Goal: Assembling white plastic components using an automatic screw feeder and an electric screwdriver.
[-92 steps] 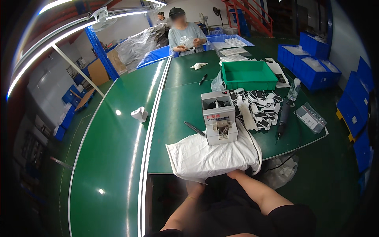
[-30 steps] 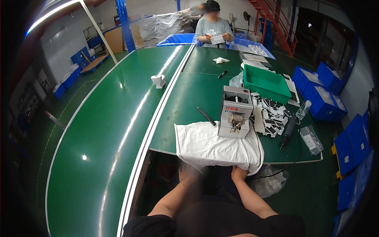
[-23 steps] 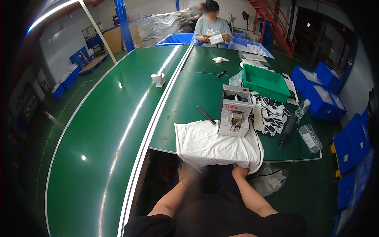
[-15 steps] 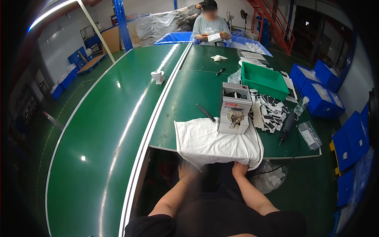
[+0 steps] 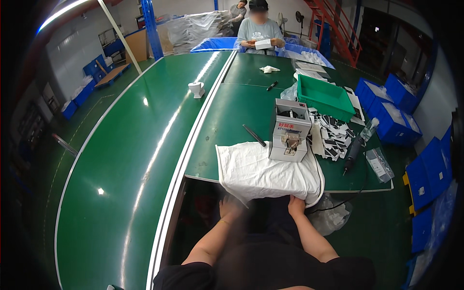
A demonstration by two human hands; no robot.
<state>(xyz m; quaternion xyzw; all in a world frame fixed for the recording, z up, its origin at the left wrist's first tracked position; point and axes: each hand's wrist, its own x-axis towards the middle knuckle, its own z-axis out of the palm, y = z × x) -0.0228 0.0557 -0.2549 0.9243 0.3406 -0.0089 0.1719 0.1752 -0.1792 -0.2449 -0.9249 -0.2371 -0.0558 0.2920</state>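
Observation:
Below the table's front edge, my left hand (image 5: 231, 207) is lowered over my lap, its fingers pointing forward and apart, partly blurred, with nothing seen in it. My right hand (image 5: 296, 206) is at the front hem of a white cloth (image 5: 256, 171), its fingertips partly hidden there; whether it grips the cloth cannot be told. Draped over the table edge, the cloth reaches to the base of a grey box-shaped bench machine (image 5: 290, 133) with a metal fitting on its front. A dark pen-like tool (image 5: 253, 135) lies left of the machine.
Right of the machine are many black-and-white pieces (image 5: 333, 137), a green tray (image 5: 324, 96), a dark handheld power tool (image 5: 354, 154) and a clear bag (image 5: 379, 165). A white toilet-shaped model (image 5: 196, 90) stands on the left tabletop (image 5: 130, 145). Across the table, a co-worker (image 5: 261, 34) holds a white piece.
The view has shifted slightly. Both my hands stay below the table edge. The co-worker's white piece is turned a little, and another person behind stands more upright.

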